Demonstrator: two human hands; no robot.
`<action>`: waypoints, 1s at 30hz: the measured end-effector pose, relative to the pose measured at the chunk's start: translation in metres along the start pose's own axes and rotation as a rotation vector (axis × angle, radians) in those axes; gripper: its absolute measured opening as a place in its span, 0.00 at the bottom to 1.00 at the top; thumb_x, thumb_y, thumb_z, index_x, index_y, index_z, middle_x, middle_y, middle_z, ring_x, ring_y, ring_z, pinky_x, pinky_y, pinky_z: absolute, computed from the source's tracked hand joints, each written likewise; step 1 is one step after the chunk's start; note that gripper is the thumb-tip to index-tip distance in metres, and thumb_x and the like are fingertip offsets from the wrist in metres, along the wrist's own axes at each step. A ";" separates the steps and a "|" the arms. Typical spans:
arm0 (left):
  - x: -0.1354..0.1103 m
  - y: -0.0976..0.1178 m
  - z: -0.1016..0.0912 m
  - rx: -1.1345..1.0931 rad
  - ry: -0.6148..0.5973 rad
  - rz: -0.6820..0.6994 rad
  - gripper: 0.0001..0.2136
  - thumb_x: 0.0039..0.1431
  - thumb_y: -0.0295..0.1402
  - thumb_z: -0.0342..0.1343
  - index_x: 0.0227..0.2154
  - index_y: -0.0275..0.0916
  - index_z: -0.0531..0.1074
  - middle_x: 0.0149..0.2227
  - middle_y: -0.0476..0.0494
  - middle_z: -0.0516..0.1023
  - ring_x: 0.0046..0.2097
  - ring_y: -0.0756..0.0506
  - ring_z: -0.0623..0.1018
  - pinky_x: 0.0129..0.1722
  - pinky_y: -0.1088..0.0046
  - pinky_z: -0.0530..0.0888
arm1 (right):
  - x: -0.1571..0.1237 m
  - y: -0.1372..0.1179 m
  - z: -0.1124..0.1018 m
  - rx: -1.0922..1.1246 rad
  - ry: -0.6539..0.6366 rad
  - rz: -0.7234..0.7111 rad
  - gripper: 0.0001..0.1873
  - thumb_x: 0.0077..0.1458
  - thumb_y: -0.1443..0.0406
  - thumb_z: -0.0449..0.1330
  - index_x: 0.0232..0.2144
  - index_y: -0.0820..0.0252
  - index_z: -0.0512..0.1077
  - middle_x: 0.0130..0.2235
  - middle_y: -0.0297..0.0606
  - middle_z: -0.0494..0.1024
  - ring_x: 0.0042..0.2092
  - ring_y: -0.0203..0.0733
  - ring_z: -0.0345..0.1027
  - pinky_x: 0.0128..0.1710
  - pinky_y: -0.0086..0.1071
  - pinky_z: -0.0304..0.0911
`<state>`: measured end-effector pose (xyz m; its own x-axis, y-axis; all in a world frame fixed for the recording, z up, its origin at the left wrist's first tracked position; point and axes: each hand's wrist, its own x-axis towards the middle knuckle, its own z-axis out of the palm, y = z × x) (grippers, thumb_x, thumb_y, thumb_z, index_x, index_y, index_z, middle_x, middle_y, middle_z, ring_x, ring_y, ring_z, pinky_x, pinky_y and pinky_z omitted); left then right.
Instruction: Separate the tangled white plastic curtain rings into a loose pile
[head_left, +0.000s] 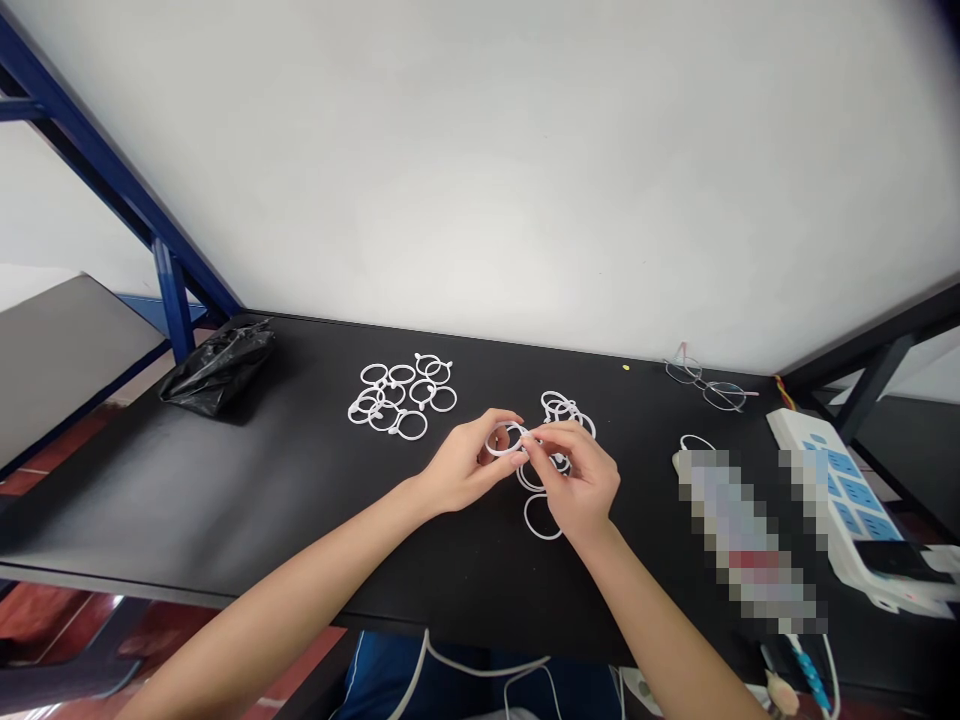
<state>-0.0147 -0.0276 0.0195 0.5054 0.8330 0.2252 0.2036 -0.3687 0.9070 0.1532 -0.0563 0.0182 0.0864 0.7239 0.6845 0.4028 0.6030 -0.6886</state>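
Observation:
Over the black table, a thin white ring [504, 452] is held between both hands. My left hand [466, 465] is closed on its left side, thumb and fingers pinching the rim. At the ring's right edge, the thumb and forefinger of my right hand [576, 472] are pressed together on a small part that the fingers mostly cover. Below and behind the right hand lies a loose heap of white rings [556, 402], partly hidden by it. One more white ring [541, 518] rests just under that hand. Further left, several white rings with small knobs [411, 426] lie spread in a group.
A black plastic bag [221, 370] sits at the table's left end. On the right are eyeglasses [705, 384], a blurred-out object [746, 540] with a cable, and a white power strip [847, 500]. A pale wall [480, 180] rises behind the black table [300, 480].

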 end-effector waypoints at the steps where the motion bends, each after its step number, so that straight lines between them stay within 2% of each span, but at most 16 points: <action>1: 0.000 -0.001 0.000 0.003 0.005 0.008 0.18 0.62 0.44 0.51 0.50 0.39 0.65 0.31 0.49 0.67 0.28 0.51 0.66 0.29 0.76 0.65 | 0.000 0.000 0.000 0.002 -0.002 0.000 0.07 0.54 0.70 0.64 0.35 0.55 0.75 0.34 0.37 0.78 0.30 0.39 0.73 0.25 0.34 0.71; 9: 0.001 -0.002 0.001 -0.040 0.058 0.014 0.13 0.63 0.44 0.50 0.40 0.39 0.63 0.26 0.53 0.63 0.27 0.51 0.63 0.29 0.76 0.63 | 0.002 -0.004 0.002 0.014 -0.039 -0.029 0.06 0.57 0.70 0.61 0.36 0.55 0.76 0.34 0.39 0.79 0.31 0.40 0.74 0.26 0.34 0.73; 16: 0.003 0.000 -0.001 -0.060 0.132 0.015 0.09 0.64 0.40 0.49 0.37 0.39 0.64 0.24 0.54 0.62 0.26 0.52 0.61 0.28 0.77 0.61 | 0.001 0.000 0.002 0.044 -0.077 -0.013 0.09 0.58 0.71 0.60 0.39 0.55 0.77 0.36 0.39 0.79 0.34 0.40 0.74 0.29 0.34 0.73; 26: 0.003 -0.002 -0.002 0.017 0.150 0.041 0.08 0.62 0.39 0.50 0.36 0.39 0.64 0.22 0.57 0.55 0.24 0.53 0.58 0.26 0.77 0.58 | 0.001 -0.002 0.002 0.213 -0.101 0.180 0.06 0.57 0.70 0.62 0.35 0.55 0.78 0.34 0.37 0.79 0.31 0.38 0.73 0.27 0.32 0.73; 30: 0.003 0.000 -0.003 0.075 0.172 0.067 0.09 0.62 0.39 0.51 0.36 0.38 0.65 0.22 0.58 0.53 0.24 0.53 0.56 0.25 0.78 0.57 | 0.002 -0.004 0.003 0.252 -0.099 0.197 0.06 0.57 0.70 0.62 0.34 0.55 0.78 0.33 0.36 0.79 0.33 0.38 0.74 0.31 0.32 0.72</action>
<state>-0.0155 -0.0242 0.0207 0.3703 0.8615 0.3474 0.2396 -0.4499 0.8603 0.1495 -0.0563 0.0217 0.0460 0.8564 0.5143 0.1478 0.5034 -0.8513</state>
